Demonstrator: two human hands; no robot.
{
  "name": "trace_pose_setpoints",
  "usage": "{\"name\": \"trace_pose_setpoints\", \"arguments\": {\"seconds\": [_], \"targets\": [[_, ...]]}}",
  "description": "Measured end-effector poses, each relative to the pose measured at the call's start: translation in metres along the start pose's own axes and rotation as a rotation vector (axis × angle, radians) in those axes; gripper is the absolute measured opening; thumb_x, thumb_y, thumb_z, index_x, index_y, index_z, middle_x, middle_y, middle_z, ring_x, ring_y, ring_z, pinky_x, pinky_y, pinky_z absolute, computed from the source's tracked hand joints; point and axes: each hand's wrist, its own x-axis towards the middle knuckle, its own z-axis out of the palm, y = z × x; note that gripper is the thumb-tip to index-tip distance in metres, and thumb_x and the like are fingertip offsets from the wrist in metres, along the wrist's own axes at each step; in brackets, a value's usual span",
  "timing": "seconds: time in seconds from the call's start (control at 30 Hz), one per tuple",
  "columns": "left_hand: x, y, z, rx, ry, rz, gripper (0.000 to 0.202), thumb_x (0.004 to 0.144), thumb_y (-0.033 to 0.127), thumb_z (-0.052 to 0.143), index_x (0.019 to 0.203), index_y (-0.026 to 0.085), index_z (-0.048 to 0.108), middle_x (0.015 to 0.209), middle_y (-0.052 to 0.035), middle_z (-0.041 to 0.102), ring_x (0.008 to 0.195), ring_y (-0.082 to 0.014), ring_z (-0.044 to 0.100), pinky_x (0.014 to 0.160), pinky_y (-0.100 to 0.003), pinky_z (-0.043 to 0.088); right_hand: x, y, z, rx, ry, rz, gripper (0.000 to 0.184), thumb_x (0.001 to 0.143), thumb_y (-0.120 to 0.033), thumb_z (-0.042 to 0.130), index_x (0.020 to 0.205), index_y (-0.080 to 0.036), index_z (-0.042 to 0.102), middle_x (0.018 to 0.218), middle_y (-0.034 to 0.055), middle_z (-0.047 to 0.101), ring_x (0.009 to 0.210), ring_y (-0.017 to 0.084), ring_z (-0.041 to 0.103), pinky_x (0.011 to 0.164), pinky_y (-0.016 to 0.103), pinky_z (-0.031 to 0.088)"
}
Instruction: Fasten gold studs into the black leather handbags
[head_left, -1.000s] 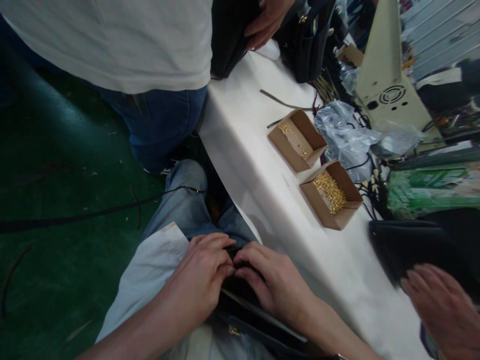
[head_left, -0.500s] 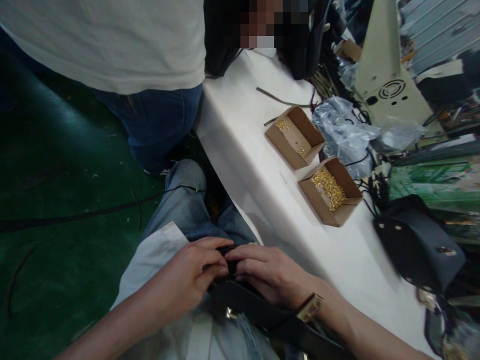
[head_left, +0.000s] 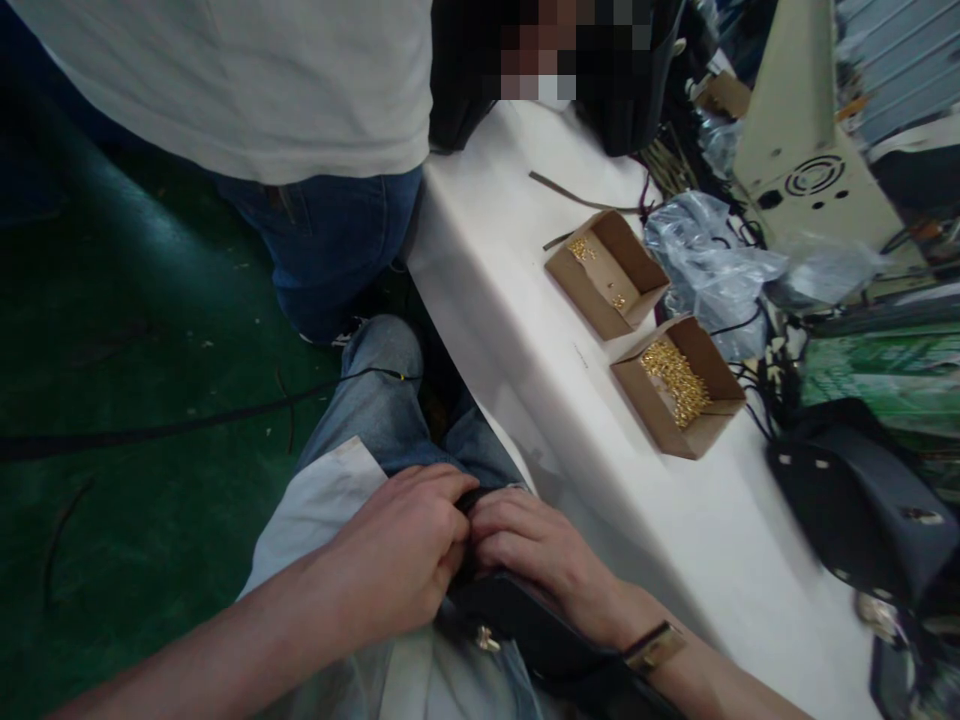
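A black leather piece [head_left: 517,615] with a small shiny metal fitting [head_left: 487,638] lies across my lap. My left hand [head_left: 409,545] grips its far edge with fingers curled, knuckles up. Beside it, nearly touching, my right hand [head_left: 532,550] is closed over the same edge, its fingers bent down onto the black material. The fingertips of both hands are mostly hidden, so any small part between them cannot be seen. Below my right wrist the piece runs on toward the bottom of the view.
On the white table [head_left: 525,330] stand two cardboard boxes, one with few gold-coloured metal bits [head_left: 581,250], the other with many [head_left: 679,385]. A black bag [head_left: 862,490] and clear plastic [head_left: 705,250] lie to the right. A person in a white shirt [head_left: 300,80] stands close ahead.
My left hand has rolled over so its back faces up and its thumb is hidden. My right hand stays on the black leather piece. The whole view has shifted slightly.
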Motion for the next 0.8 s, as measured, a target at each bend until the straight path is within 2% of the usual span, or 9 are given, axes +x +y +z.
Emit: {"name": "trace_pose_setpoints", "arguments": {"seconds": [0.17, 0.33, 0.47, 0.53, 0.63, 0.7, 0.8], "targets": [[-0.003, 0.0, 0.005, -0.025, 0.01, -0.057, 0.023, 0.094, 0.011, 0.062, 0.092, 0.02, 0.083, 0.144, -0.013, 0.078, 0.129, -0.0375, 0.076, 0.111, -0.054, 0.063, -0.005, 0.0, 0.002, 0.012, 0.041, -0.024, 0.032, 0.123, -0.037, 0.041, 0.111, -0.024, 0.068, 0.111, 0.0086, 0.077, 0.108, 0.022, 0.067, 0.1, 0.037, 0.057], [-0.003, -0.005, 0.006, -0.005, -0.005, -0.045, 0.022, 0.09, 0.01, 0.067, 0.095, 0.023, 0.084, 0.146, -0.008, 0.078, 0.129, -0.0366, 0.076, 0.109, -0.052, 0.064, -0.001, 0.001, -0.004, -0.182, -0.118, -0.115, 0.04, 0.124, -0.033, 0.029, 0.113, -0.021, 0.066, 0.111, 0.0074, 0.078, 0.097, 0.021, 0.065, 0.086, 0.037, 0.05], [-0.002, -0.01, 0.0, 0.027, -0.021, -0.05, 0.035, 0.097, 0.013, 0.066, 0.123, 0.027, 0.084, 0.149, -0.0075, 0.077, 0.13, -0.0371, 0.076, 0.11, -0.054, 0.063, 0.005, 0.001, -0.003, -0.477, -0.25, -0.227, 0.039, 0.124, -0.027, 0.033, 0.106, -0.02, 0.067, 0.102, 0.0047, 0.075, 0.094, 0.022, 0.06, 0.085, 0.04, 0.044], [-0.003, -0.012, -0.004, 0.02, -0.019, -0.08, 0.04, 0.1, 0.018, 0.067, 0.137, 0.027, 0.079, 0.153, -0.0093, 0.074, 0.134, -0.0384, 0.074, 0.113, -0.056, 0.062, 0.008, 0.002, -0.001, -0.622, -0.265, -0.246, 0.038, 0.122, -0.023, 0.037, 0.101, -0.02, 0.067, 0.097, 0.0039, 0.072, 0.092, 0.023, 0.057, 0.083, 0.042, 0.042], [-0.008, -0.017, -0.011, -0.086, -0.03, -0.096, 0.051, 0.1, 0.021, 0.072, 0.15, 0.027, 0.072, 0.16, -0.0089, 0.069, 0.146, -0.0355, 0.067, 0.124, -0.053, 0.056, 0.012, 0.002, -0.002, -0.745, -0.229, -0.266, 0.034, 0.121, -0.019, 0.041, 0.099, -0.018, 0.066, 0.094, 0.0039, 0.069, 0.09, 0.023, 0.056, 0.084, 0.042, 0.041], [-0.012, -0.02, -0.014, -0.168, -0.035, -0.086, 0.058, 0.1, 0.025, 0.076, 0.157, 0.03, 0.067, 0.167, -0.0063, 0.064, 0.154, -0.0326, 0.061, 0.132, -0.051, 0.049, 0.013, 0.0, -0.005, -0.773, -0.239, -0.266, 0.029, 0.121, -0.02, 0.044, 0.101, -0.018, 0.066, 0.096, 0.0041, 0.069, 0.093, 0.023, 0.058, 0.088, 0.041, 0.043], [-0.018, -0.024, -0.013, -0.255, -0.001, -0.065, 0.06, 0.102, 0.027, 0.076, 0.16, 0.039, 0.064, 0.177, -0.0015, 0.052, 0.16, -0.0303, 0.055, 0.136, -0.051, 0.044, 0.011, -0.006, -0.007, -0.846, -0.274, -0.203, 0.019, 0.116, -0.016, 0.052, 0.102, -0.016, 0.065, 0.097, 0.0051, 0.069, 0.095, 0.025, 0.06, 0.091, 0.042, 0.046]]}}
